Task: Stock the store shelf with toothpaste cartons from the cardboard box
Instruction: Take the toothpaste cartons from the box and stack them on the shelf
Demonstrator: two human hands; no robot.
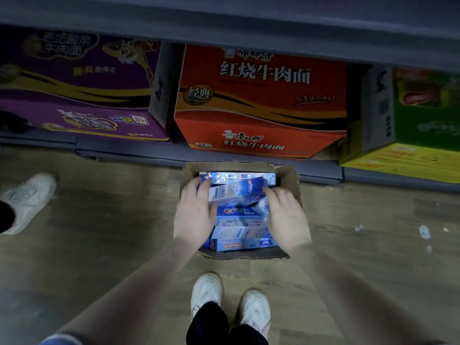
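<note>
Two hands reach down into an open cardboard box (290, 180) that stands on the wooden floor (99, 232), just in front of the bottom shelf (129, 145). Left hand (194, 210) grips the left end of the topmost toothpaste carton (239, 190), fingers curled over its edge. Right hand (286, 215) holds the opposite end of the same carton (the fingertips are blurred, so the exact contact is unclear). This carton lies tilted across a stack of further blue and white toothpaste cartons (241, 227) filling the box. On the bottom shelf behind stand a purple noodle case (79, 78), a red noodle case (261, 100) and a green case (428, 108). White shoes (206, 295) of the person show below the box; another white shoe (29, 197) appears at far left.
</note>
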